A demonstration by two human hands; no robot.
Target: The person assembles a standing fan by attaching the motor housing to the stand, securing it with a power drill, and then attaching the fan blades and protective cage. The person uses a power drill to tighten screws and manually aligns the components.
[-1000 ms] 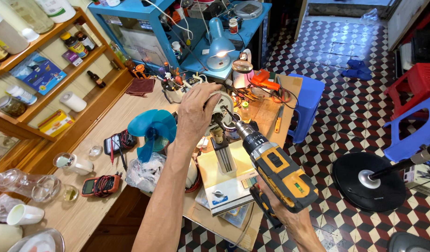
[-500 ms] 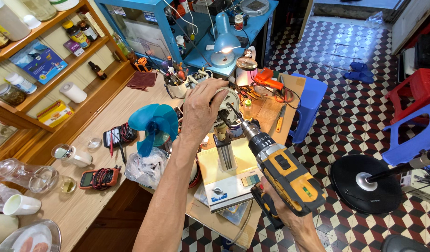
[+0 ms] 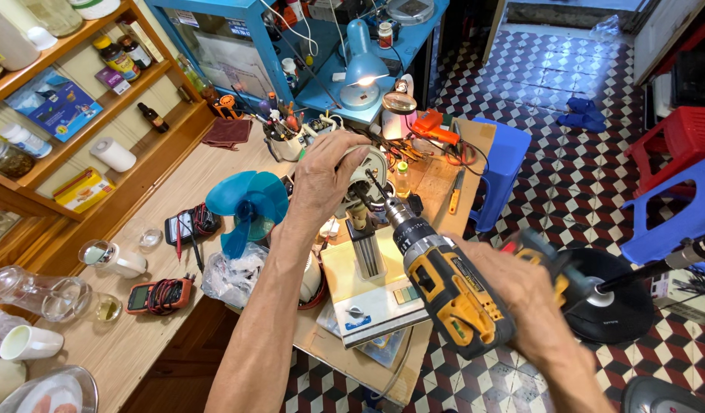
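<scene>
Wooden workbench (image 3: 176, 229) spreads under you, cluttered; left of the fan motor (image 3: 367, 172) lies a blue fan blade (image 3: 245, 206); your left hand (image 3: 325, 180) is clenched over that motor, holding it; right of it your right hand (image 3: 521, 298) grasps a yellow cordless drill (image 3: 444, 291), bit at the motor.

Fan motor (image 3: 365, 172) sits mid-worktop (image 3: 176, 191), under my left hand (image 3: 322, 180). Drill (image 3: 444, 287) in my right hand (image 3: 521, 294), bit on motor. Fan blade (image 3: 245, 206) left of it, lamp (image 3: 364, 73) behind, multimeter (image 3: 157, 294) near front-left edge.
</scene>
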